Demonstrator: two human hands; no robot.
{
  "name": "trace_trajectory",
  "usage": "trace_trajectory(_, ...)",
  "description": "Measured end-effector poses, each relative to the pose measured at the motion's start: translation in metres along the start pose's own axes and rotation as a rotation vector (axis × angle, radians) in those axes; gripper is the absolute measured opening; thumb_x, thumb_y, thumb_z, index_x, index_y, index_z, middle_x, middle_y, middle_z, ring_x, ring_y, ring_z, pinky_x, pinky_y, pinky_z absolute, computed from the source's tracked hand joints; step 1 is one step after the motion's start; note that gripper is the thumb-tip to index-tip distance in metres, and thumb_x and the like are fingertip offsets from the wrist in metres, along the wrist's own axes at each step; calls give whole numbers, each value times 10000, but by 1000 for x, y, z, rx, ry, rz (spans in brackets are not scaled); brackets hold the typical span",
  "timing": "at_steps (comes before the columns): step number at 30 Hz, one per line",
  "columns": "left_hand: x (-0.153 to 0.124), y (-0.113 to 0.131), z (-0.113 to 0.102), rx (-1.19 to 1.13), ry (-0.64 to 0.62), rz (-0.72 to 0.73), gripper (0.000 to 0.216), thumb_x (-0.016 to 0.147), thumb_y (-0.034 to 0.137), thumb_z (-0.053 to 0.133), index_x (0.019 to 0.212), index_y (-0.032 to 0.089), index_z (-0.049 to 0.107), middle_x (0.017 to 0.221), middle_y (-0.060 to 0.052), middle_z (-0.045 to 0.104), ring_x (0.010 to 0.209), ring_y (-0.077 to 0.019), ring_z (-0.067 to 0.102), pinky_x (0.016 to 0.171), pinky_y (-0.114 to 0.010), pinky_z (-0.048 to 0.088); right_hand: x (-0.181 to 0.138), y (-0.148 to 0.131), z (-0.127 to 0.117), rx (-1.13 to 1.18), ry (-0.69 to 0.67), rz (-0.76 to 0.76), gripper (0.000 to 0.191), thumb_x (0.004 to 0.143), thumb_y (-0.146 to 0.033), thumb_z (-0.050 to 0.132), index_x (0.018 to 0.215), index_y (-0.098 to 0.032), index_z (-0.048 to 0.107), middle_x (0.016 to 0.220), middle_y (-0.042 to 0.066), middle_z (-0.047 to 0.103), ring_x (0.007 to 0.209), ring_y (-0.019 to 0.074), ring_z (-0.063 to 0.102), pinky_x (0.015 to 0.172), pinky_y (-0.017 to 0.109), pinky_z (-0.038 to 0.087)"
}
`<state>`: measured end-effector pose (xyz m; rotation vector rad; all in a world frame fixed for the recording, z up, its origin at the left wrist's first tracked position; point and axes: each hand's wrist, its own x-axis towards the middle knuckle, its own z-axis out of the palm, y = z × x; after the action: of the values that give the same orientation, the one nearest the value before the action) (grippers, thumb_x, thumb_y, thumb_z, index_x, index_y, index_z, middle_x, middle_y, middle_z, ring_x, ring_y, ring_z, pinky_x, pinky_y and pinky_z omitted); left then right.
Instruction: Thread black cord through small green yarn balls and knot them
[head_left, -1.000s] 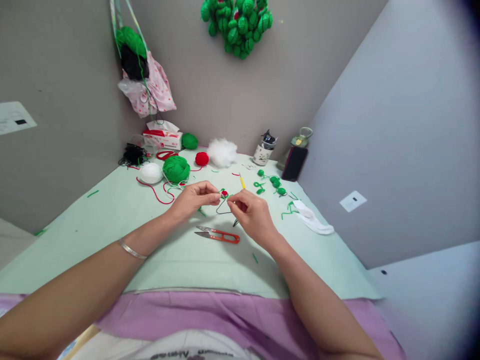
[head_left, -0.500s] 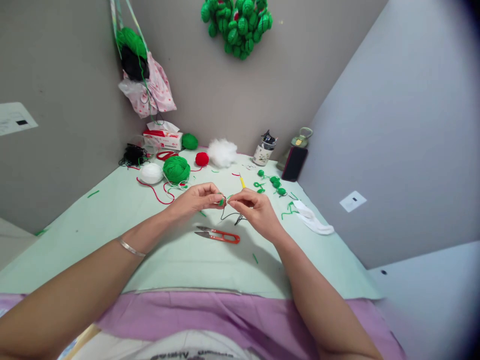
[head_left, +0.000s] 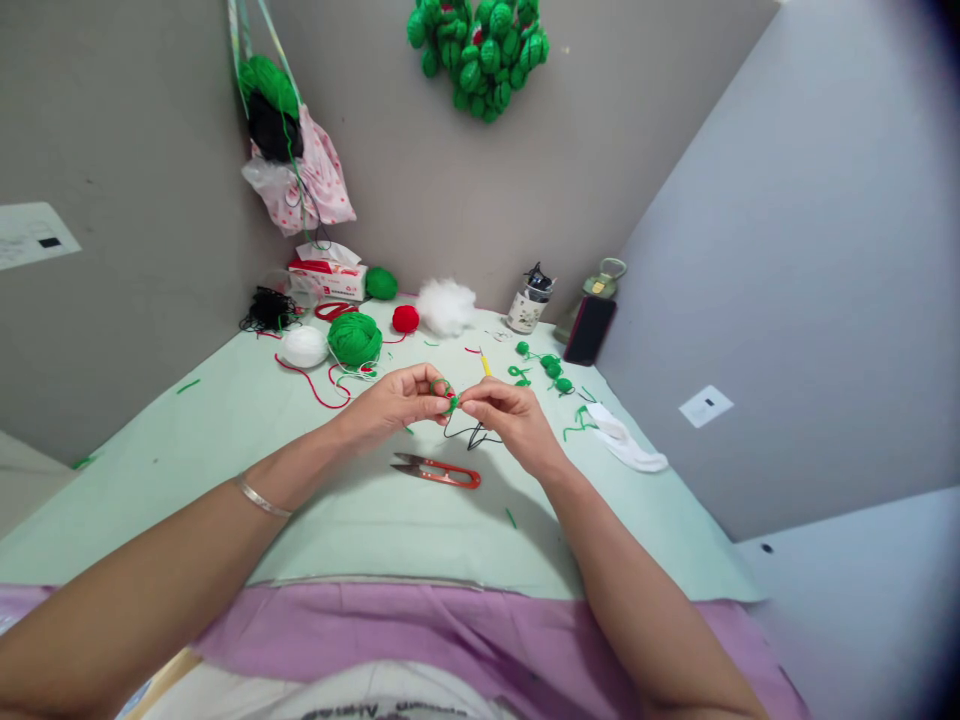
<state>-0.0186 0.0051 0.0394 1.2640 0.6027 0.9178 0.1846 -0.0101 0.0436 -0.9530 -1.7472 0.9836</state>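
Observation:
My left hand (head_left: 411,396) pinches a small green crocheted piece (head_left: 452,404) between thumb and fingers, with a loop of green yarn and a speck of red at its top. Right up against it, my right hand (head_left: 504,412) is closed in a pinch; what its fingertips hold is too small to make out. Black yarn (head_left: 474,436) dangles below both hands toward the table. Orange-handled thread snips (head_left: 438,470) lie just in front. A yellow-handled tool (head_left: 486,366) rests behind my right hand.
Yarn balls in green (head_left: 355,340), white (head_left: 304,347) and red (head_left: 406,319) sit back left, near white stuffing (head_left: 446,307). Small green crocheted balls (head_left: 551,368) and a white cloth piece (head_left: 626,440) lie right. A phone (head_left: 591,329) leans on a bottle (head_left: 606,279).
The green piece has turned between my fingers, and a green loop and some red now show above it. My hands stay almost in place; the view has shifted slightly.

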Motion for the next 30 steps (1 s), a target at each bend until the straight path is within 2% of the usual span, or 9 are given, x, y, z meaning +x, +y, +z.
trace_trajectory(5, 2, -2, 3, 17, 67, 1, 256, 690, 284, 766, 793, 178, 556, 753, 26, 555, 698, -119, 567, 711, -282, 452, -1, -3, 5, -45, -11, 31, 246, 862, -424, 619, 833, -187, 677, 771, 10, 574, 627, 105, 462, 583, 250, 391)
trace_trajectory(9, 4, -7, 2, 96, 102, 22, 247, 707, 288, 750, 803, 184, 547, 754, 20, 559, 709, -127, 571, 695, -269, 453, -3, -7, 8, -78, -28, 40, 232, 867, -406, 615, 883, -178, 652, 824, 20, 594, 686, 111, 505, 618, 244, 416)
trace_trajectory(16, 4, -15, 2, 44, 78, 7, 248, 725, 320, 740, 829, 181, 563, 813, 13, 566, 785, -141, 606, 797, -307, 481, -1, -3, 11, 4, 14, 92, 154, 828, -324, 635, 885, -181, 622, 765, 0, 594, 673, 118, 549, 626, 257, 457)
trace_trajectory(19, 3, -16, 4, 6, 62, -5, 236, 740, 322, 730, 834, 179, 566, 829, 13, 573, 785, -135, 608, 835, -325, 483, 0, 0, 11, 70, 35, 61, 152, 799, -275, 650, 915, -192, 601, 765, -8, 594, 674, 121, 573, 642, 269, 486)
trace_trajectory(23, 4, -17, 3, -34, 74, -13, 233, 749, 317, 729, 849, 184, 567, 861, 17, 578, 789, -128, 612, 863, -337, 483, -2, 3, 13, 33, 30, 1, 122, 815, -270, 642, 915, -201, 626, 801, 3, 618, 686, 124, 594, 649, 274, 497)
trace_trajectory(27, 6, -19, 1, 4, 105, -19, 249, 729, 311, 740, 838, 178, 559, 828, 17, 578, 751, -131, 612, 793, -320, 490, -5, 4, 15, -94, 8, -47, 99, 853, -288, 620, 890, -210, 668, 826, 21, 649, 711, 138, 619, 675, 291, 505)
trace_trajectory(30, 8, -19, 0, 82, 132, -23, 260, 708, 308, 748, 816, 179, 550, 762, 23, 582, 699, -128, 603, 728, -298, 479, -5, -1, 13, -134, 70, -112, 95, 846, -304, 637, 856, -219, 678, 898, 44, 650, 741, 144, 614, 642, 283, 505)
